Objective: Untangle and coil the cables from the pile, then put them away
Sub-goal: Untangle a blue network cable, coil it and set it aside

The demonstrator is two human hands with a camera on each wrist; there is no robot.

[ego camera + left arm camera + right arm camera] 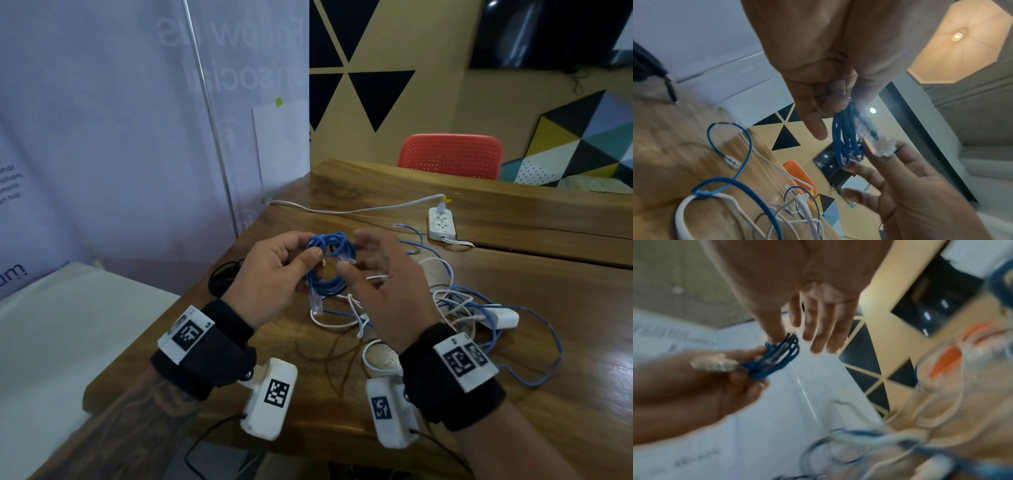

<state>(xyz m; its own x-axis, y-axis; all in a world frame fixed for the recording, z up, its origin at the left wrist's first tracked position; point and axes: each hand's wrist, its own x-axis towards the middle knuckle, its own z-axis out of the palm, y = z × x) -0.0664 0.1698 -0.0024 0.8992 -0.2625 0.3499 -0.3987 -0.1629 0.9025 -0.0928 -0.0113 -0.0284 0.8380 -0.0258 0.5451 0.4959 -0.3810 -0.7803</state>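
A blue network cable wound into a small coil [329, 274] hangs above the wooden table [534, 329]. My left hand [306, 248] pinches the coil's left side between thumb and fingers; a clear plug [315, 302] dangles below it. My right hand [352, 255] is just right of the coil, fingers spread and straight, thumb tip touching the coil near its other clear plug. In the left wrist view the coil [844, 142] drops from the pinch, and the plug [879, 142] rests against the right hand's fingertips [900, 155]. The right wrist view, blurred, shows the coil [774, 360] too.
A tangle of white and blue cables [455, 308] with a white adapter [501, 317] lies under and right of my right hand. A black cable [222, 277] sits at the table's left edge. A white power strip [442, 224], a red chair [450, 156] and a banner [137, 137] stand beyond.
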